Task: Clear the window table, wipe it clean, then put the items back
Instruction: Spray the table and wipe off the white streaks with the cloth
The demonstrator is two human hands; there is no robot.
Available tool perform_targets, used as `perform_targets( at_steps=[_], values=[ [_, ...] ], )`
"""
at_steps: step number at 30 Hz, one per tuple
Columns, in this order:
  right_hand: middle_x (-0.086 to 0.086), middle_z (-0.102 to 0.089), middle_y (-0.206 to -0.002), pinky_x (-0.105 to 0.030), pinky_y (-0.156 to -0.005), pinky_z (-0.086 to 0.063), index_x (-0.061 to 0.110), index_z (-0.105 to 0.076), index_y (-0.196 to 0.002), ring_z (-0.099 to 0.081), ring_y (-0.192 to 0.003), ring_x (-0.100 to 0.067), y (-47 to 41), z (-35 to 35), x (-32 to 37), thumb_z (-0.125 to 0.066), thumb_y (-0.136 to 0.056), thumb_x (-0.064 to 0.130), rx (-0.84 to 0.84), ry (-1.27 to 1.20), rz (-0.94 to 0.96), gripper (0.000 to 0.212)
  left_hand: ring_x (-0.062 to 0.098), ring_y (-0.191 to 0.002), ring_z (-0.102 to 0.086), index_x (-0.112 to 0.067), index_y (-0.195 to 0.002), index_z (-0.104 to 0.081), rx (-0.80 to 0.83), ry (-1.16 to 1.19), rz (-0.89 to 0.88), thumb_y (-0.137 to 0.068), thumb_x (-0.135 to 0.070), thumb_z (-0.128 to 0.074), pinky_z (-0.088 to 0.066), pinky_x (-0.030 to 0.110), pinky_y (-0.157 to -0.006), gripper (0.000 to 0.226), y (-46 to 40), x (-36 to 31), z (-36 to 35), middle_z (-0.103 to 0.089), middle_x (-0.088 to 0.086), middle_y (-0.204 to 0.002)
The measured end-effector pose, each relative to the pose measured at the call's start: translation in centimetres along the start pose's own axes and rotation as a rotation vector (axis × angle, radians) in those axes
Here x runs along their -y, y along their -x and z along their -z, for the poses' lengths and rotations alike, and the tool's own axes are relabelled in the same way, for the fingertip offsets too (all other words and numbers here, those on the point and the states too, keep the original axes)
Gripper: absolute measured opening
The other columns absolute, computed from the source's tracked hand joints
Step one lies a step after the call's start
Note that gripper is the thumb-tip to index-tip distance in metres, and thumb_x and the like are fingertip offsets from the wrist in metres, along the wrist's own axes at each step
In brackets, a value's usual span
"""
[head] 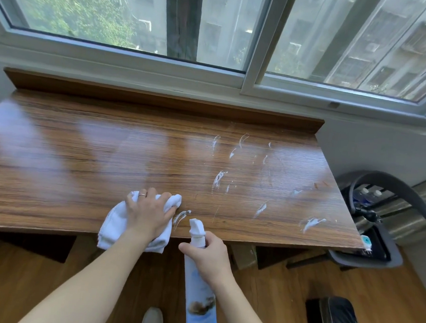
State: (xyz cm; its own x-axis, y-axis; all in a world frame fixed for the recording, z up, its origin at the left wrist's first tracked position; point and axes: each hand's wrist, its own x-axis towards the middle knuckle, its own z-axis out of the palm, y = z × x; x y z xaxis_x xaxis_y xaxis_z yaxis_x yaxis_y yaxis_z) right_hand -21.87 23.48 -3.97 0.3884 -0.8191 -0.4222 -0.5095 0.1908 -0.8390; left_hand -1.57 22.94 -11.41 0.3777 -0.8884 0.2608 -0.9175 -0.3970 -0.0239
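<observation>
The wooden window table (108,160) stands bare under the window. White foam streaks (219,179) dot its right half. My left hand (148,213) presses flat on a white cloth (112,226) at the table's front edge, fingers spread over it. My right hand (208,253) grips the neck of a tall spray bottle (200,306) just in front of the table edge. The bottle's white nozzle (196,228) points toward the table, right of the cloth.
A grey chair (376,234) stands against the table's right end, with bottles and a small item on its seat. A dark bin (334,318) sits on the wooden floor at the lower right. The window frame (250,79) runs behind the table's raised back ledge.
</observation>
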Motion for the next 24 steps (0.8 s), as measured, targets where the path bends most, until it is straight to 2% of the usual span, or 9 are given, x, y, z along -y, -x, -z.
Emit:
perform_targets(
  at_steps=[3,6,12,17,24],
  values=[
    [0.005,-0.060,-0.076,-0.025,-0.065,-0.044,0.023,-0.062,-0.080,-0.053,-0.070,-0.007,-0.4,0.1,-0.2,-0.078,-0.075,0.042,0.001,-0.020,-0.009,0.025,0.032,-0.077,-0.056,-0.023,-0.093,-0.071,0.002,-0.024,0.052,-0.088,-0.053,-0.053,-0.035,0.050,-0.077,0.036,0.3,-1.0,0.5,-0.059,0.010,-0.082],
    [0.006,-0.059,-0.071,-0.027,-0.065,-0.043,0.023,-0.061,-0.076,-0.051,-0.068,-0.007,-1.0,0.2,-0.5,-0.077,-0.072,0.044,-0.007,-0.037,-0.019,0.027,0.033,-0.079,-0.056,-0.023,-0.092,-0.071,0.023,-0.018,0.060,-0.080,-0.050,-0.073,-0.037,0.053,-0.079,0.030,-0.1,-1.9,0.3,-0.059,0.010,-0.083],
    [0.016,-0.057,-0.061,-0.022,-0.062,-0.041,0.028,-0.058,-0.068,-0.048,-0.061,-0.001,-2.1,0.6,-0.6,-0.078,-0.073,0.039,-0.006,-0.070,-0.032,0.024,0.032,-0.076,-0.055,-0.021,-0.087,-0.070,0.006,0.009,0.064,-0.079,-0.048,-0.075,-0.037,0.050,-0.075,0.029,-2.7,-3.5,-0.6,-0.058,0.011,-0.081],
    [0.011,-0.061,-0.068,-0.022,-0.065,-0.043,0.031,-0.060,-0.072,-0.053,-0.066,-0.002,-2.8,1.1,-0.8,-0.079,-0.073,0.041,-0.009,-0.059,-0.025,0.021,0.032,-0.074,-0.053,-0.019,-0.088,-0.069,0.039,0.020,0.059,-0.080,-0.048,-0.074,-0.036,0.048,-0.071,0.030,-5.1,-4.0,-1.5,-0.055,0.011,-0.080],
    [0.009,-0.060,-0.076,-0.022,-0.067,-0.044,0.029,-0.060,-0.079,-0.054,-0.071,-0.004,-2.2,2.0,-0.6,-0.080,-0.076,0.044,0.005,-0.044,-0.005,0.025,0.033,-0.082,-0.055,-0.018,-0.093,-0.069,0.059,0.023,0.056,-0.085,-0.048,-0.069,-0.038,0.051,-0.075,0.031,-6.5,-4.5,-1.2,-0.058,0.014,-0.086]
  ],
)
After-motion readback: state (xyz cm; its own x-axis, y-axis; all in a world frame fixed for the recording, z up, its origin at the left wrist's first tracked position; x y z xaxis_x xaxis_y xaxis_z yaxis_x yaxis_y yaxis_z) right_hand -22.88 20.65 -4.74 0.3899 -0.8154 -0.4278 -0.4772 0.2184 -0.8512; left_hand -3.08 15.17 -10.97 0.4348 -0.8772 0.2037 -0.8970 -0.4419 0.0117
